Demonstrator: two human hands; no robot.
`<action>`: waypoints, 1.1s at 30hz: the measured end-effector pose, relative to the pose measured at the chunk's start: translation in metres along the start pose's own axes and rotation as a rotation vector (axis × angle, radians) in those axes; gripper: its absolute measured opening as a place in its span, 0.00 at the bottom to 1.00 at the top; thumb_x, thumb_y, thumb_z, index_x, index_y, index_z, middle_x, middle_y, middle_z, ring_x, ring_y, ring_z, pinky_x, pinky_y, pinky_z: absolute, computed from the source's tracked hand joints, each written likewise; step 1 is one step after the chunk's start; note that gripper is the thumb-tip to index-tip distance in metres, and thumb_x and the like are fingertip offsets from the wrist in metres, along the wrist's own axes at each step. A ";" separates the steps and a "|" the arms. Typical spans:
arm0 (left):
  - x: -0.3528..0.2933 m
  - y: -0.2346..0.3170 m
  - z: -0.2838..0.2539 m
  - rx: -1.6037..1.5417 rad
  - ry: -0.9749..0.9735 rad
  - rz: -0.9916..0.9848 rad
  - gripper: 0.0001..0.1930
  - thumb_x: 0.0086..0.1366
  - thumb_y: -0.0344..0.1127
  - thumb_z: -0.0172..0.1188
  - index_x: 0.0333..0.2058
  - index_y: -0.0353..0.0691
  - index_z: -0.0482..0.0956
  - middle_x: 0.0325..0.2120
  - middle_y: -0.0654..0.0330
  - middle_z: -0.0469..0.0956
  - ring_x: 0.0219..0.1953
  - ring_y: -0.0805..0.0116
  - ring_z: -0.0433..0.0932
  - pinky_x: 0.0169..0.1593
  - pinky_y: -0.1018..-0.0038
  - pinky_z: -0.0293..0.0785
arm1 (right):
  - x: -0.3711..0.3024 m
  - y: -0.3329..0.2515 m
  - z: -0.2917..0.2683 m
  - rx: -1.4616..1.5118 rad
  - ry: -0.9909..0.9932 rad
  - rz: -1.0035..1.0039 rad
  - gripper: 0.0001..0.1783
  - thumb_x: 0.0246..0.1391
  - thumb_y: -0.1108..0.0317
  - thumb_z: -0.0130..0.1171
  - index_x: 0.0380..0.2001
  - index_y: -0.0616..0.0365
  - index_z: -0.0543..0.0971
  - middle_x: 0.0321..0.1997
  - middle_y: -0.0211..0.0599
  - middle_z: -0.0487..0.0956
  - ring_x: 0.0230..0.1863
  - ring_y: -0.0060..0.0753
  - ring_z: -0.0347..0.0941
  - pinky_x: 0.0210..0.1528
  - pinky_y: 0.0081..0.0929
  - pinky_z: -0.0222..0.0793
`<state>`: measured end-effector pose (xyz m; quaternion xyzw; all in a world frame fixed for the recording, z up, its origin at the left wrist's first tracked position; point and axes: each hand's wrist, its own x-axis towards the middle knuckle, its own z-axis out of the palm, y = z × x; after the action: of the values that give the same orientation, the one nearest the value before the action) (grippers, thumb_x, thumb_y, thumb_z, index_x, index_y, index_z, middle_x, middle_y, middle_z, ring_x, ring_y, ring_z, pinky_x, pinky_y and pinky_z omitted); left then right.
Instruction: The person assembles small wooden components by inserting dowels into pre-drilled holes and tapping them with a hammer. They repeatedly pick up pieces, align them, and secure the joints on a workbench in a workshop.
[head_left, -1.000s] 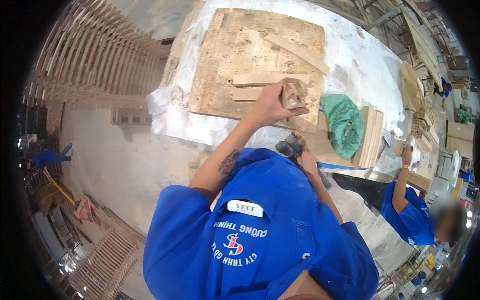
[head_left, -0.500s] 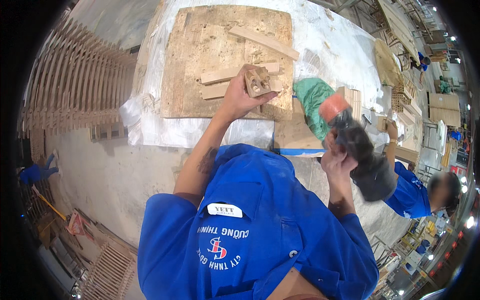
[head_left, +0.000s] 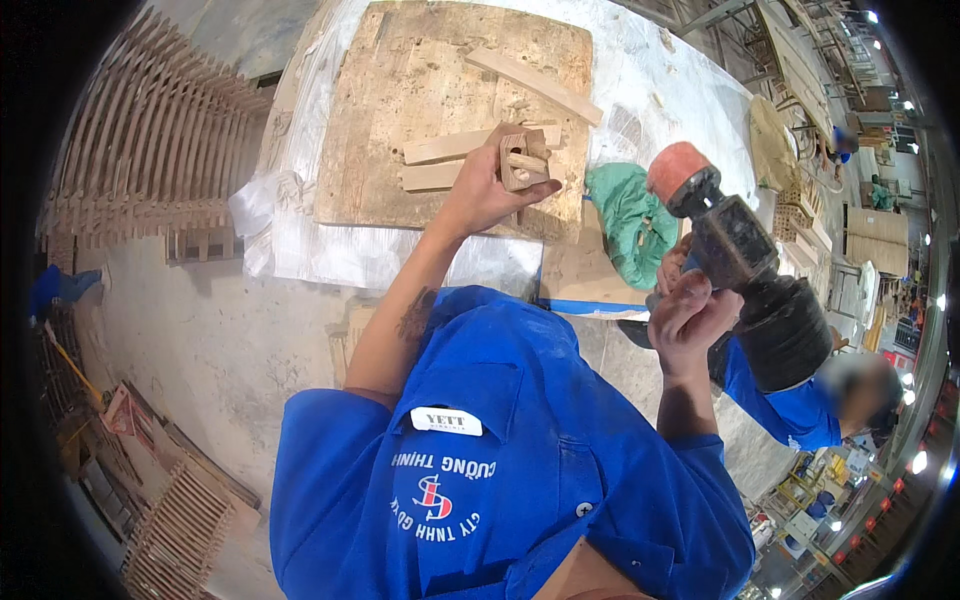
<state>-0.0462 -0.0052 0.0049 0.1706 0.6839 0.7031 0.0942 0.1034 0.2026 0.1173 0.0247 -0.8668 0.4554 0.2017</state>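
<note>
I see this through the left one of two wide fisheye cameras worn side by side on the person's head. It faces steeply down, giving me an upright, unmirrored picture. The blue shirt (head_left: 520,430) is closest, filling the lower middle; the left hand (head_left: 485,195) and right hand (head_left: 690,312) show farther out, beyond the chest. The counter (head_left: 680,85) runs on toward the top edge. My view also takes in floor (head_left: 200,340) on the left and a co-worker (head_left: 772,402) off to the right, with straight edges bending toward a dark, rounded rim.
</note>
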 end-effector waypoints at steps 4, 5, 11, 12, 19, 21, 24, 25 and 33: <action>-0.001 -0.002 0.004 0.005 -0.052 0.048 0.31 0.53 0.41 0.80 0.51 0.39 0.72 0.41 0.57 0.82 0.43 0.66 0.82 0.49 0.70 0.78 | 0.019 0.003 0.010 -0.544 -0.196 -0.210 0.19 0.66 0.60 0.55 0.49 0.67 0.77 0.38 0.46 0.81 0.43 0.39 0.78 0.47 0.35 0.73; -0.001 -0.002 0.007 0.031 -0.048 0.058 0.31 0.53 0.41 0.80 0.50 0.39 0.73 0.40 0.57 0.82 0.43 0.66 0.82 0.48 0.70 0.78 | 0.029 0.004 0.013 -0.685 -0.416 -0.068 0.16 0.65 0.63 0.57 0.49 0.64 0.77 0.42 0.47 0.81 0.45 0.43 0.78 0.48 0.36 0.73; 0.003 -0.002 0.005 0.052 -0.021 0.068 0.32 0.51 0.41 0.80 0.52 0.39 0.73 0.39 0.55 0.83 0.43 0.64 0.83 0.48 0.69 0.78 | 0.026 0.010 0.001 -0.300 -0.001 -0.264 0.14 0.65 0.66 0.57 0.48 0.63 0.77 0.44 0.38 0.82 0.42 0.35 0.77 0.45 0.28 0.72; 0.002 -0.002 0.005 0.024 -0.017 0.057 0.32 0.51 0.40 0.80 0.52 0.39 0.73 0.40 0.55 0.83 0.43 0.64 0.83 0.48 0.69 0.78 | 0.018 0.012 -0.003 -0.247 0.023 -0.259 0.15 0.65 0.65 0.56 0.49 0.63 0.76 0.46 0.34 0.82 0.41 0.30 0.76 0.45 0.24 0.71; -0.013 -0.006 0.010 0.015 -0.049 0.025 0.32 0.53 0.40 0.79 0.52 0.38 0.72 0.40 0.58 0.82 0.44 0.67 0.81 0.49 0.70 0.78 | 0.057 -0.008 0.018 -0.722 -0.551 0.240 0.12 0.63 0.66 0.59 0.41 0.64 0.83 0.42 0.47 0.85 0.46 0.45 0.82 0.47 0.34 0.78; -0.002 -0.009 0.002 0.004 0.005 0.081 0.33 0.54 0.40 0.79 0.53 0.38 0.71 0.40 0.59 0.82 0.44 0.68 0.81 0.50 0.70 0.78 | 0.040 0.002 0.004 -0.511 -0.341 -0.012 0.14 0.66 0.69 0.51 0.47 0.66 0.79 0.46 0.46 0.82 0.49 0.40 0.80 0.51 0.32 0.76; 0.000 0.001 -0.001 0.071 -0.010 0.028 0.35 0.52 0.41 0.80 0.54 0.37 0.71 0.40 0.58 0.83 0.43 0.69 0.82 0.49 0.70 0.78 | 0.012 0.009 -0.021 -0.173 -0.325 0.218 0.21 0.70 0.69 0.40 0.61 0.66 0.68 0.59 0.45 0.74 0.58 0.33 0.73 0.58 0.25 0.72; 0.001 0.002 -0.001 0.056 -0.017 0.030 0.35 0.52 0.42 0.80 0.53 0.37 0.71 0.40 0.58 0.83 0.43 0.69 0.82 0.48 0.70 0.79 | 0.013 0.013 -0.016 -0.271 -0.306 0.051 0.20 0.67 0.68 0.45 0.58 0.65 0.70 0.55 0.45 0.76 0.55 0.37 0.75 0.56 0.28 0.73; 0.005 -0.001 0.004 0.050 0.015 0.049 0.34 0.53 0.45 0.79 0.52 0.36 0.72 0.39 0.53 0.83 0.42 0.63 0.82 0.48 0.68 0.77 | 0.020 0.031 -0.013 -0.224 -0.181 -0.117 0.24 0.53 0.74 0.62 0.56 0.61 0.77 0.49 0.47 0.82 0.45 0.45 0.81 0.45 0.36 0.77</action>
<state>-0.0500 0.0004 0.0046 0.1844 0.6974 0.6893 0.0676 0.0827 0.2343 0.1068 0.0933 -0.9239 0.3393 0.1504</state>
